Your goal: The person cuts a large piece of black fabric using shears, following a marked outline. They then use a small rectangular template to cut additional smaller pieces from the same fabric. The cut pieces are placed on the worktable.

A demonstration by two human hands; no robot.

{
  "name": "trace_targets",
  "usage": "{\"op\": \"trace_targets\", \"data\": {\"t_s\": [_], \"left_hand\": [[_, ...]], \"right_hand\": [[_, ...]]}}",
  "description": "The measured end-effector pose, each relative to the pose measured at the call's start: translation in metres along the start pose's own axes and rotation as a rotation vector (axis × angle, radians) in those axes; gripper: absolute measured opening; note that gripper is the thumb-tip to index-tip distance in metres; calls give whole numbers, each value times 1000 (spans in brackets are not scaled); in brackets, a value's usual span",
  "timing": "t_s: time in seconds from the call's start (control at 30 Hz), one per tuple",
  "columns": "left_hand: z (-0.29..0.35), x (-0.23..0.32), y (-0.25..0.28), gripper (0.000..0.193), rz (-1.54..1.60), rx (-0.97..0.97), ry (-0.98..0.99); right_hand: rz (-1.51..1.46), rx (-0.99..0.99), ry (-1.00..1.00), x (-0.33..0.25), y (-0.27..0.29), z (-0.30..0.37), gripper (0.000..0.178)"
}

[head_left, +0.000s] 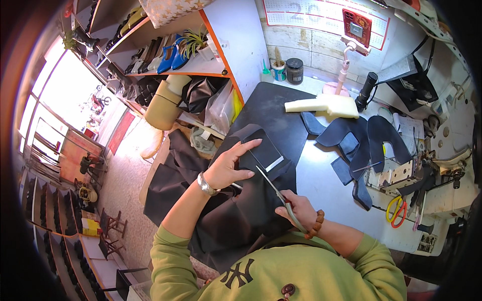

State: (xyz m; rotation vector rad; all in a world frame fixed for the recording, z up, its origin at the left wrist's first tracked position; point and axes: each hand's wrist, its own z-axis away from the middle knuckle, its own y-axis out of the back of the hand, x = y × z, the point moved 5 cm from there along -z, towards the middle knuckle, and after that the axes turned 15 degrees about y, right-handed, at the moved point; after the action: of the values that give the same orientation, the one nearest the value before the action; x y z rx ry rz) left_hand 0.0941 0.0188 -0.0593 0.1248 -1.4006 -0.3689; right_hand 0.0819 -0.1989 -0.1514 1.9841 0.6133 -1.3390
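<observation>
A large sheet of black leather-like material is draped over my lap and up onto the work surface. My left hand, with a silver bracelet at the wrist, lies on it with thumb and fingers spread. Under those fingertips is a flat dark piece with a short white strip beside its lower edge. My right hand is wrapped around the handles of a pair of scissors. Their long blades point up and left, with the tips close to the dark piece. Folds partly hide the material's edge.
Cut dark-blue pieces lie on the white table to the right, below a cream foam block. Farther right are yellow-and-red scissors and a sewing machine. A phone stands behind. Shoe shelves rise at the back left.
</observation>
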Motion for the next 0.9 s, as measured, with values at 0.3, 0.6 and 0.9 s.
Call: {"op": "trace_targets", "data": {"t_s": [0.3,0.6,0.9], "left_hand": [[3,3,2,79,22,-4,67],[3,23,-15,79,-45,-82,18],[10,28,-14,81,28,-202,210]], "right_hand": [[156,-30,157,-9,11,-2,41],[181,-53,88,-19,13,-15,42],[57,-38,143,-18,16,-6,39]]}}
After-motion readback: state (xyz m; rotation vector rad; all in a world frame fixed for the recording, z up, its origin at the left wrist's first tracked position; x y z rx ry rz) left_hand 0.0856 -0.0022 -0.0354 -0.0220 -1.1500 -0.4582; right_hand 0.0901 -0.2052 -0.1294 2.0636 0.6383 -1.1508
